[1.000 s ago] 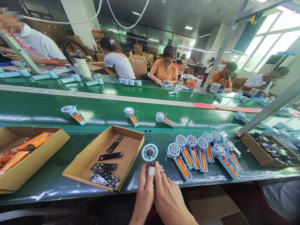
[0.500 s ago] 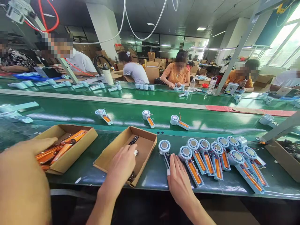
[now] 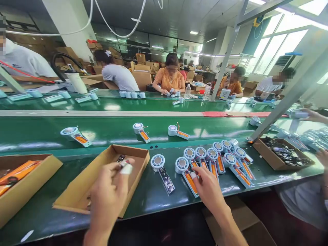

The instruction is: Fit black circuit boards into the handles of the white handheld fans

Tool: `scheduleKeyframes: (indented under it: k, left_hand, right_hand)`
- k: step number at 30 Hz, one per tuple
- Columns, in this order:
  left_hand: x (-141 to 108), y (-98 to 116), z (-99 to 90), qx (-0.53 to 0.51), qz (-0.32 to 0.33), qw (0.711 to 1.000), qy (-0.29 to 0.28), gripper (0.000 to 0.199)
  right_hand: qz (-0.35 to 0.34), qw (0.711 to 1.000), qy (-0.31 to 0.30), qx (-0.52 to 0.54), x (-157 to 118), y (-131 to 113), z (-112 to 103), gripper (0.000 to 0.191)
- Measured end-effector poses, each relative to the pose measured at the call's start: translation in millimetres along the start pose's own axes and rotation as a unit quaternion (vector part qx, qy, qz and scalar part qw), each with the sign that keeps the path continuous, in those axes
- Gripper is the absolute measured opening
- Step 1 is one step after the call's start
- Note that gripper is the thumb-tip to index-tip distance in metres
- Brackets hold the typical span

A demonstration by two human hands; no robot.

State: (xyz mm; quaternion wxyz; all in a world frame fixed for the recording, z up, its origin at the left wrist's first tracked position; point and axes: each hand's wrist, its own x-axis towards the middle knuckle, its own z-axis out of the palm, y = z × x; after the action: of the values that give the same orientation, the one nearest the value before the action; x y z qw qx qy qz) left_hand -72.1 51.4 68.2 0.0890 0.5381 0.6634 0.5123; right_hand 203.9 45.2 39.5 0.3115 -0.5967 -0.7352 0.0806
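My left hand (image 3: 110,193) is raised over the front of a cardboard box (image 3: 132,201) holding a few dark circuit boards. Its fingers are closed in a pinch, with a white cover on one fingertip; blur hides what is between them. My right hand (image 3: 208,188) has its fingertips closed about the handle of a light-blue handheld fan (image 3: 181,165) with an orange battery inside. Between my hands lies another handheld fan body (image 3: 158,162), a black circuit board (image 3: 166,180) along its handle.
Several fan bodies with orange batteries (image 3: 242,176) cluster at right. A box of orange batteries (image 3: 22,174) stands left; a box of dark parts (image 3: 284,153) stands right. More fans lie on the green belt (image 3: 115,133). A co-worker's hand (image 3: 322,157) shows at the right edge.
My left hand has lifted from the box. My right hand has moved from the fan with the circuit board to the one beside it. Another person's arm at left has gone; the view has turned right.
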Motion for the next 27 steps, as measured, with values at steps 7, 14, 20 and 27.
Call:
scheduleKeyframes:
  k: [7, 14, 20, 27]
  left_hand:
    - [-89.4, 30.7, 73.9, -0.188, -0.055, 0.928, -0.318, 0.017]
    - [-102.1, 0.0, 65.2, -0.072, -0.061, 0.977, -0.193, 0.016]
    - [-107.3, 5.6, 66.5, -0.222, -0.155, 0.948, -0.169, 0.025]
    - [-103.2, 12.2, 74.0, -0.295, -0.197, 0.912, -0.204, 0.023]
  right_hand:
    - [-0.022, 0.986, -0.107, -0.127, 13.8, -7.2, 4.2, 0.017]
    - [-0.166, 0.986, -0.005, -0.007, -11.3, -3.3, 10.7, 0.025]
    - [-0.225, 0.971, 0.007, 0.076, -25.2, -10.6, 24.0, 0.029]
    - [-0.156, 0.968, -0.086, 0.175, -13.0, -18.1, 21.4, 0.036]
